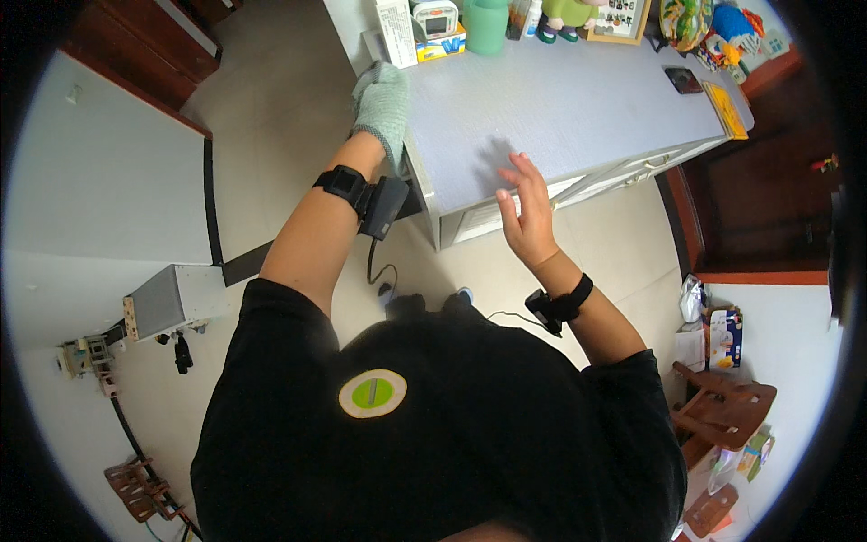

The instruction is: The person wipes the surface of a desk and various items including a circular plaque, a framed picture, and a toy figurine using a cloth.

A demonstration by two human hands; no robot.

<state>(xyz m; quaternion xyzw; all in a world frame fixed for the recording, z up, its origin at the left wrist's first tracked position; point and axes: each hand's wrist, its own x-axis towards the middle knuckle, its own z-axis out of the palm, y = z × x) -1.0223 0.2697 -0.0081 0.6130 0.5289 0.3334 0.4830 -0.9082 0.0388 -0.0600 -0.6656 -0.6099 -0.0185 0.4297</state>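
A grey-green knitted cleaning glove covers my left hand, which rests at the left edge of a cabinet top with a pale lavender surface. The glove hides its fingers, so their pose is unclear. My right hand is bare and hovers over the front edge of the cabinet, fingers stretched and apart, holding nothing. Its shadow falls on the top. Close beyond the glove stand a white upright box and a small white device with a screen on a yellow-and-blue box.
Along the cabinet's back are a green cup, small bottles, a green-clothed figurine and a picture frame. Right lie a dark flat object and a yellow item. A wooden chair stands at lower right.
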